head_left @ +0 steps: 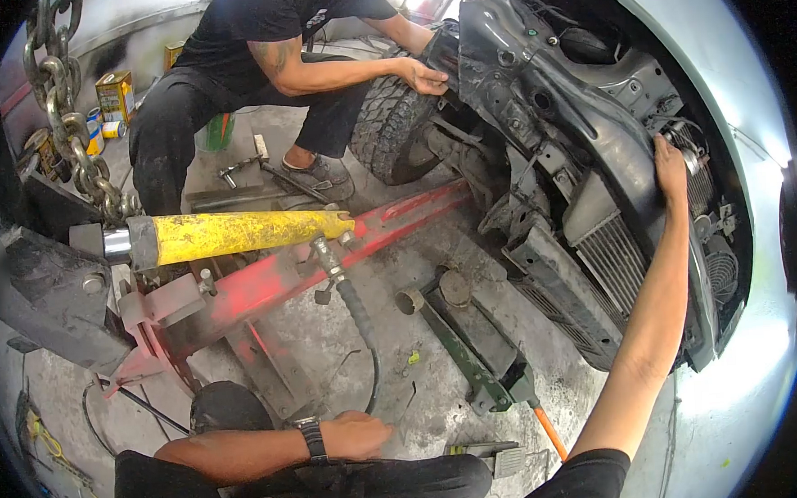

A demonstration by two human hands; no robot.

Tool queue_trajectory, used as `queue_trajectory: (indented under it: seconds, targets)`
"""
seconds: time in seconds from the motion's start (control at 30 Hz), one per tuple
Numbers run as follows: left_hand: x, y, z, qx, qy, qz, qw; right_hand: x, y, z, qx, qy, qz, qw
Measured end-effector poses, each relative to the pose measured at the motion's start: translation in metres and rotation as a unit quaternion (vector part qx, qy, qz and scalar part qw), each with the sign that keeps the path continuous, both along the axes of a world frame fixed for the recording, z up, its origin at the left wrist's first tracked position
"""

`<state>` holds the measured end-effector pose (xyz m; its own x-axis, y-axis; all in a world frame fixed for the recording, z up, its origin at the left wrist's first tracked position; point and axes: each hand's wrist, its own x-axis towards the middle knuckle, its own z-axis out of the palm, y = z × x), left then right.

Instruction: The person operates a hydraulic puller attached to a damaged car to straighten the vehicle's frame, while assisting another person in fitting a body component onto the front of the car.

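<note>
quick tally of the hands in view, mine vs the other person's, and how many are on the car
My hands: 2, the left hand by my knee, the right hand on the car front
Co-worker's hand: 1, at the car front
Total: 3 hands, 2 on the car

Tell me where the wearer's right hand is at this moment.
In the head view, the right hand is on the right side, pressed flat against the car's stripped front end, just above the radiator.

Chain [72, 131]: hanging at ten o'clock, above yellow ram [235, 233]
Tins [115, 95]: eleven o'clock, on floor
Co-worker [254, 67]: twelve o'clock, crouched beside tyre [392, 123]
Floor jack [476, 344]: centre, lying on concrete
</note>
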<state>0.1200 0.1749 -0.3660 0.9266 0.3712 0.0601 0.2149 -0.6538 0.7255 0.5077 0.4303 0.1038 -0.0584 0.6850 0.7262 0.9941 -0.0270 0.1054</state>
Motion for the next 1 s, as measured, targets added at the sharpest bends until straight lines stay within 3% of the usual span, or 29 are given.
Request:
queue_trajectory:
  seconds: [0.27,0.37,0.43,0.47,0.5,0.53,0.6,0.67,0.77,0.83,1.0]
  targets:
    - [0.003,-0.003,-0.011,0.026,-0.045,0.015,0.999,0.004,0.002,-0.001,0.019,0.011,0.015,1.000]
    - [0.009,-0.002,-0.008,0.009,-0.006,0.034,0.999,0.007,0.004,0.001,0.011,0.012,0.004,1.000]
    - [0.008,0.004,-0.001,0.003,0.014,0.026,1.000,0.028,0.017,0.006,0.019,-0.003,-0.025,1.000]
    - [0.007,0.006,0.003,-0.005,0.027,0.021,0.999,0.041,0.027,0.005,0.049,-0.033,0.022,0.998]
    - [0.008,0.007,0.004,-0.004,0.015,0.038,0.999,0.056,0.035,0.014,-0.010,0.012,-0.041,0.999]
    - [0.009,0.007,0.005,-0.010,0.005,0.053,0.999,0.084,0.051,0.022,-0.006,-0.082,-0.028,0.996]
    - [0.010,0.011,0.021,0.013,0.029,0.070,0.997,0.103,0.055,0.022,-0.016,-0.090,-0.033,0.995]
    - [0.008,0.014,0.034,0.039,-0.042,0.112,0.992,0.108,0.047,0.007,-0.016,-0.072,-0.020,0.997]
    - [0.012,0.019,0.044,-0.002,-0.167,0.197,0.966,0.100,0.032,-0.044,-0.027,-0.027,-0.009,0.999]
    - [0.011,0.021,0.071,-0.175,-0.127,0.228,0.950,0.097,0.022,-0.067,-0.025,-0.008,-0.003,1.000]
    - [0.021,0.025,0.104,-0.242,-0.209,0.342,0.884,0.106,0.001,-0.099,-0.013,0.025,0.020,0.999]
